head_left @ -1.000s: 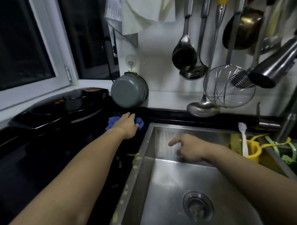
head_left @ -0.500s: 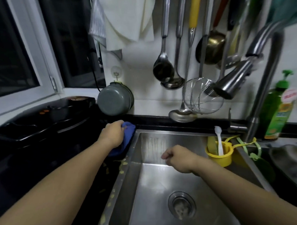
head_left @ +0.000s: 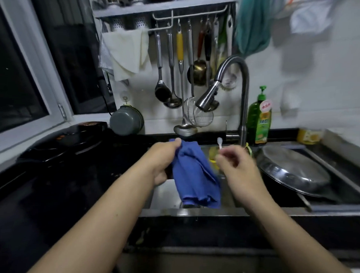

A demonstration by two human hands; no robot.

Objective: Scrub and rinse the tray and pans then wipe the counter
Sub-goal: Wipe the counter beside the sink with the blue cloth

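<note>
My left hand [head_left: 163, 159] grips the top of a blue cloth [head_left: 194, 176], which hangs down over the steel sink [head_left: 198, 212]. Just right of the cloth, my right hand [head_left: 239, 169] hovers with its fingers loosely curled and holds nothing; it is motion-blurred. A large round steel pan [head_left: 290, 169] lies tilted on the drainer to the right of the sink. The black counter [head_left: 64, 191] stretches away to the left, with a few pale food scraps near the sink's front edge.
A curved faucet [head_left: 232, 73] arches over the sink's back, with a green soap bottle [head_left: 259, 121] beside it. A yellow cup [head_left: 213, 155] hangs inside the sink. A black electric griddle [head_left: 63, 140] and a grey pot [head_left: 126, 121] stand at the back left. Ladles hang above.
My left hand has lifted the blue cloth off the counter and brought it over the sink. My right hand has risen from the sink wall to beside the cloth. The view has pulled back and tilted up.
</note>
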